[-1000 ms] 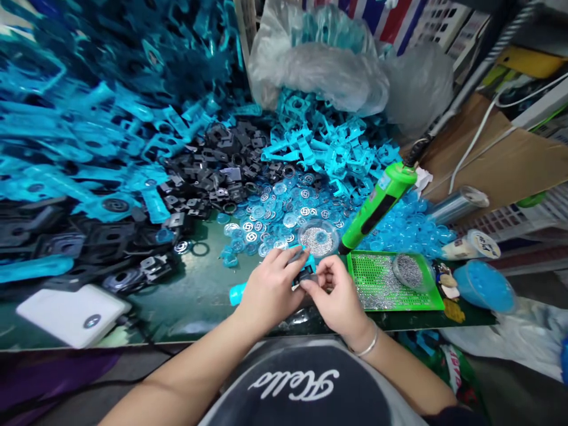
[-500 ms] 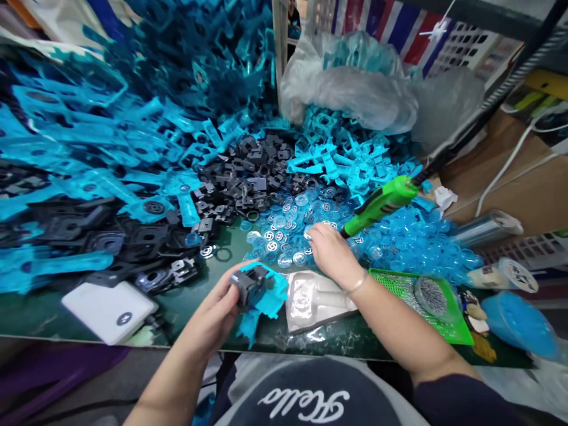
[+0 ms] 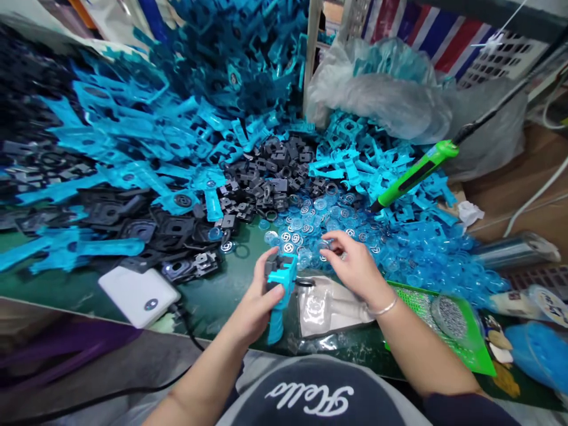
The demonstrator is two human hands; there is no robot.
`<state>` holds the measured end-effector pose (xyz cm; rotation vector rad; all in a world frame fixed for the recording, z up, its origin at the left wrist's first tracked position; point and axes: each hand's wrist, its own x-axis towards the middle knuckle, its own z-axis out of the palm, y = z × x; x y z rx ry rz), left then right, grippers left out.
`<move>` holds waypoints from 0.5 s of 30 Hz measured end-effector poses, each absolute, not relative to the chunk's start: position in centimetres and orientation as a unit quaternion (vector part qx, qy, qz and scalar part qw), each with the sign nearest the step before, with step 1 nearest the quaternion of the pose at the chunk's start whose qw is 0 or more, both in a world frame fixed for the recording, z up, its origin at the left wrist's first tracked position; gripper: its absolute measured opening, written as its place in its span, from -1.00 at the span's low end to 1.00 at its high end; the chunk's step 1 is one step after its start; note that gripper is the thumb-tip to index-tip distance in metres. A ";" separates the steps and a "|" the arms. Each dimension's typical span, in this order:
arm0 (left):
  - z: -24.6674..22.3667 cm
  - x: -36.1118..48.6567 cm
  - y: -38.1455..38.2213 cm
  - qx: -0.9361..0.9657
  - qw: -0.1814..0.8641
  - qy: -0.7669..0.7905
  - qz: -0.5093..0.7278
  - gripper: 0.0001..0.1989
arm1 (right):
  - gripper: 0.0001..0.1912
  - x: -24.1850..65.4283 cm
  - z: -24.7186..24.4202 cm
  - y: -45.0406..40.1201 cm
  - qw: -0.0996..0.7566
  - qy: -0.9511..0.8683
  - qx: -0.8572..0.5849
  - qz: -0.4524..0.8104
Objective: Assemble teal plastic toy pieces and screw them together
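My left hand [image 3: 261, 305] is closed around a blue plastic part [image 3: 282, 278] with a black piece [image 3: 271, 264] fitted against it; the part's blue end points down toward the table edge. To its right, my right hand [image 3: 350, 260] pinches a small clear round disc [image 3: 326, 245] between thumb and fingers. Many clear blue discs with silver swirls [image 3: 295, 225] lie loose just beyond that hand. A black ring [image 3: 305, 283] shows beside the held part, above a flat grey-white piece in clear film [image 3: 331, 307].
A green electric screwdriver [image 3: 412, 177] hangs over the discs. Blue parts [image 3: 128, 130] and black parts [image 3: 284, 160] are heaped behind. A white box [image 3: 138, 293] with a cable sits left; a green tray of screws [image 3: 479, 349] stands right.
My left hand has turned the blue and black part more upright. My right hand has drawn back slightly from the disc pile, holding a disc. The view has shifted, and the screwdriver hangs farther from my hand.
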<state>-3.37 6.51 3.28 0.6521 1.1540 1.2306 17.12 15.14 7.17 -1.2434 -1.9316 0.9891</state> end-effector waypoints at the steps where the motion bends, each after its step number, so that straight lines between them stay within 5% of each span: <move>1: 3.4 -2.6 6.8 0.259 0.636 0.490 0.537 -0.05 | -0.78 17.1 7.7 14.2 0.338 -0.702 -0.446 0.441; 5: 4.3 -0.2 7.9 0.162 0.752 0.416 0.485 -0.34 | -0.81 16.9 9.2 11.4 0.369 -0.602 -0.386 0.594; 15: 4.8 2.1 7.3 0.101 0.787 0.338 0.505 -0.51 | -0.91 17.0 8.0 8.9 0.411 -0.617 -0.488 0.461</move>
